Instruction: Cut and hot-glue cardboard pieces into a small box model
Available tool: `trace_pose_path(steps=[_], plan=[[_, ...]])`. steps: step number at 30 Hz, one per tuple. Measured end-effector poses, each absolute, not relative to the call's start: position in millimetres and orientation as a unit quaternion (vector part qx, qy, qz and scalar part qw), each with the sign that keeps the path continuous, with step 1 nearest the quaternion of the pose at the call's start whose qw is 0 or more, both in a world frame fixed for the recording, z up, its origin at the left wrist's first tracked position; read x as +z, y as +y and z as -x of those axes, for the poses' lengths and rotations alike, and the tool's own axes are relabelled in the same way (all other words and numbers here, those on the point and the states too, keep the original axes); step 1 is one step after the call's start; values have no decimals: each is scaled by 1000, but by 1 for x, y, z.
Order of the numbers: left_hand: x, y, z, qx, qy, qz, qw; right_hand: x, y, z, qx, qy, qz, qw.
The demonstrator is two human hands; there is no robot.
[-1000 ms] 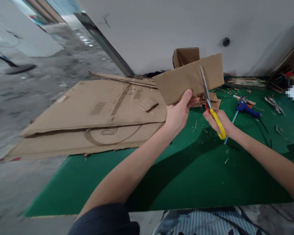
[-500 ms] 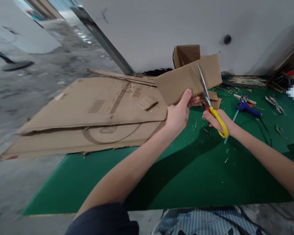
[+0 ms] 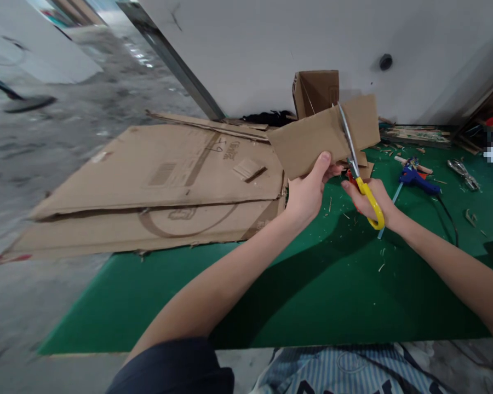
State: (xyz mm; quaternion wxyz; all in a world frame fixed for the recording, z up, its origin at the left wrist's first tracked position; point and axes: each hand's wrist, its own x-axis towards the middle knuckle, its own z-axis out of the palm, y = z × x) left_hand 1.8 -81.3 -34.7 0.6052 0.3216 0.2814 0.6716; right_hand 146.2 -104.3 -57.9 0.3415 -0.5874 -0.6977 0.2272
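A flat strip of brown cardboard [image 3: 312, 142] is pinched in my left hand [image 3: 310, 189], thumb on top and fingers beneath. My right hand [image 3: 372, 200] grips a pair of scissors [image 3: 372, 205] with yellow and red handles. The scissor blades lie across the cardboard strip toward its right end, one blade showing over its face. The other blade is mostly hidden behind the strip. Both hands are raised over the green table [image 3: 312, 295].
Large flattened cardboard sheets [image 3: 168, 169] cover the table's left side. An open cardboard box [image 3: 318, 93] stands by the wall. At the right lie a blue glue gun [image 3: 419, 180], clear-handled pliers-like tool [image 3: 464, 174] and scattered scraps. Wood strips [image 3: 417, 134] lie along the wall.
Both hands, with the strip and scissors, have shifted slightly right in view. The scissor blades look a little more closed along the cut line. The camera view has moved slightly.
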Motion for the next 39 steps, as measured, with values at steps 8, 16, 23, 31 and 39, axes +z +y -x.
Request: trace_pose_path(steps=[8, 16, 23, 31, 39], plan=[[-50, -82, -6, 662, 310, -300, 613, -67, -102, -144, 245, -665, 617, 342], [-43, -77, 1, 692, 339, -321, 551, -69, -95, -152, 506, -483, 542, 465], [-73, -84, -4, 575, 343, -408, 621, -59, -91, -154, 477, -518, 474, 529], [-55, -54, 19, 548, 328, -495, 589, -54, -80, -180, 438, -542, 486, 527], [-33, -31, 42, 716, 299, -381, 502, -62, -76, -189, 354, -662, 540, 380]])
